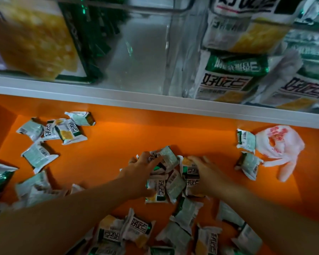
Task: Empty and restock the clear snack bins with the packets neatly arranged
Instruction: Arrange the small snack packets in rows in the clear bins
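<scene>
The orange tabletop [118,144] fills most of my view, with a white ledge [155,100] along its far side. Behind the ledge stand the clear bins [147,57]. The one on the left holds a big yellow packet [35,43] with dark green ones beside it, and the one on the right is stacked with white, green and yellow packets [228,78].

Loose packets lie scattered over the tabletop: a cluster at the far left [66,131], more along the left edge, and a heap at the near edge [136,230]. A crumpled white plastic bag [282,144] with red print lies at the far right, two packets [246,140] just beside it.

Both my bare arms reach to a small pile of packets [169,181] in the middle. My left hand [142,170] grips its left side, fingers curled over the top and thumb low against a packet. My right hand [204,173] lies on the pile's right side, fingers bent over a packet. I cannot tell whether it grips.
</scene>
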### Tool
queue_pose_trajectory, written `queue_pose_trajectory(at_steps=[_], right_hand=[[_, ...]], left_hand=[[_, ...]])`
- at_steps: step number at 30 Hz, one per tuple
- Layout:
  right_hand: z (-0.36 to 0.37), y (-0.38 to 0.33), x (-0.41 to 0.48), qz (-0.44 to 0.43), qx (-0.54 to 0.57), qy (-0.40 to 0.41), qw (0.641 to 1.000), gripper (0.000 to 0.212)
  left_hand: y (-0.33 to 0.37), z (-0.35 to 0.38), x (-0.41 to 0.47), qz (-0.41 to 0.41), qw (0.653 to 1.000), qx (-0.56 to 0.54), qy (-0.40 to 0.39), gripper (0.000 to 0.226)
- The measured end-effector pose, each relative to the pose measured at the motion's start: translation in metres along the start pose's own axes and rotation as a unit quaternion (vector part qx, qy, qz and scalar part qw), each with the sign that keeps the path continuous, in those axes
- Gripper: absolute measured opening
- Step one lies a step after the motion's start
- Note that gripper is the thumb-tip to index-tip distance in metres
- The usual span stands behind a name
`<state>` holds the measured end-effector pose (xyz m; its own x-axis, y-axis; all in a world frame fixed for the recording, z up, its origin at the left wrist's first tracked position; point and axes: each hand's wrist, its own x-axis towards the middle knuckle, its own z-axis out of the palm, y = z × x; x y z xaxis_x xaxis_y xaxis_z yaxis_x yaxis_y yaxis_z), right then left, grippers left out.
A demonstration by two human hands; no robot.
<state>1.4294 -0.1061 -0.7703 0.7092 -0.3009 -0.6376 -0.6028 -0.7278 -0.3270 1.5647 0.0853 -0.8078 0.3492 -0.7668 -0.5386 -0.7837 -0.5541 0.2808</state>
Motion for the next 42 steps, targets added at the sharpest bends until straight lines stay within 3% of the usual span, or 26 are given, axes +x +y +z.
queue_pose_trajectory(at_steps=[5,8,11,17,21,25,27,34,38,42], right_hand=[[0.001,0.006,-0.002,0.010,0.135,0.013,0.991,0.077],[-0.002,0.010,-0.007,0.045,0.267,-0.020,0.962,0.073],[-0.002,0.013,-0.012,0.065,0.375,-0.062,0.923,0.074],[0.007,-0.001,-0.023,0.056,0.468,-0.118,0.874,0.083],[-0.001,-0.011,-0.030,0.030,0.470,-0.195,0.861,0.091],[-0.015,-0.011,-0.029,-0.038,0.300,-0.181,0.936,0.096],[-0.014,-0.008,-0.023,-0.027,0.287,-0.148,0.946,0.098],[0.011,-0.011,-0.011,0.036,0.393,-0.141,0.908,0.095],[0.011,-0.019,-0.014,0.044,0.379,-0.149,0.912,0.095],[0.014,-0.025,-0.018,0.063,0.428,-0.145,0.890,0.089]], left_hand=[[0.001,-0.001,-0.007,0.009,1.000,-0.018,-0.001,0.102],[0.000,0.000,-0.015,-0.005,0.997,-0.073,-0.001,0.098],[-0.004,0.009,-0.023,-0.025,0.990,-0.141,-0.007,0.102],[0.015,0.025,-0.051,-0.038,0.945,-0.325,0.010,0.098],[0.022,0.024,-0.055,-0.055,0.935,-0.351,0.017,0.096],[0.020,0.021,-0.054,-0.042,0.932,-0.359,0.015,0.094],[0.019,0.020,-0.052,-0.038,0.933,-0.358,0.004,0.099],[0.021,0.025,-0.052,-0.039,0.925,-0.377,0.017,0.095],[0.026,0.029,-0.053,-0.048,0.924,-0.378,0.031,0.094],[0.025,0.028,-0.055,-0.042,0.921,-0.385,0.033,0.090]])
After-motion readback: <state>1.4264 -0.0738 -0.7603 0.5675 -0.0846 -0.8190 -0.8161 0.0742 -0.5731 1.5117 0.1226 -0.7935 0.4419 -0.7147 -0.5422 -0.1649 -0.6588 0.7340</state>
